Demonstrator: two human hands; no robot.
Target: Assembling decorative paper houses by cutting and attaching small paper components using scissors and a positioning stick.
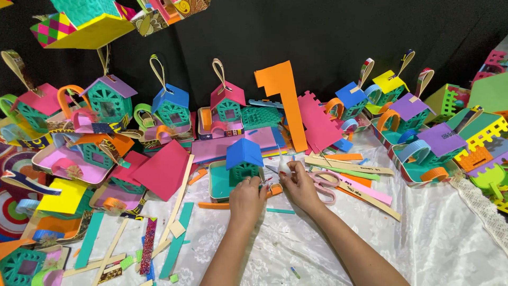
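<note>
Head view looks down on a table draped in white lace cloth [296, 243], crowded with small paper craft houses. Near the middle, the left hand [246, 200] rests with fingers curled against the front of a little teal house with a blue roof [243, 161], which stands in a shallow teal tray [217, 182]. Just to its right, the right hand [299, 186] has its fingers pinched together on a small white bottle-like thing [286, 166]; what exactly it is cannot be told. Between the two hands lies a small orange piece [274, 189], touching or nearly touching both. Pink-handled scissors [324, 184] lie just beside the right hand, on top of long paper strips [365, 188] in cream, pink and green. A tall orange foam cutout [284, 95] leans against the black backdrop behind the blue-roofed house, with a pink notched sheet [317, 123] next to it. More finished houses with ribbon loops line the back edge of the table, and a red sheet [163, 170] lies to the left of the tray. Strips and scraps litter the near left corner.
</note>
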